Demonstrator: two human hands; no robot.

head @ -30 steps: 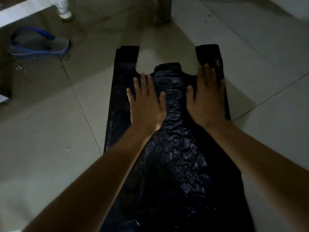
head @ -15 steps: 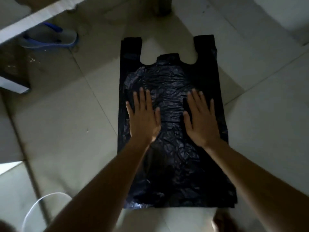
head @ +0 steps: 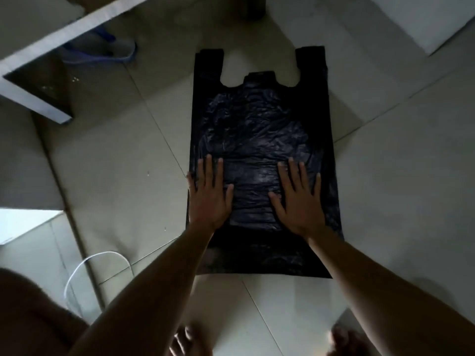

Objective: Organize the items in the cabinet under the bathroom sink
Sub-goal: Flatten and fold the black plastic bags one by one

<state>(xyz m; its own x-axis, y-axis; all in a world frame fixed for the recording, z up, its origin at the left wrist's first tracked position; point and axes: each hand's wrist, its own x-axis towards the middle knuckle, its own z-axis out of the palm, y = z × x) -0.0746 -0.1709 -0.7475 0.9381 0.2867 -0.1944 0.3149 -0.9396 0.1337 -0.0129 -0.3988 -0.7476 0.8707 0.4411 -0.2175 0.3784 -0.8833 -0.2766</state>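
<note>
Head view: a black plastic bag (head: 259, 119) lies flat on the tiled floor (head: 398, 176) at frame centre, with its handles toward the top. The left hand (head: 209, 199) and right hand (head: 299, 201) press its lower half, fingers straight and spread, gripping nothing. The left hand sits at the bag's left edge. Bare tile borders the bag all round. At upper left is a blurred shape, perhaps a blue sandal (head: 102, 51); at lower left, a white cord (head: 77, 273)

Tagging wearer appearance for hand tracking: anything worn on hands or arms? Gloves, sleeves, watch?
Nothing worn: left hand and right hand are ungloved; left forearm and right forearm bare, no sleeves, watch or bracelets. No rings visible, though the light is dim.
</note>
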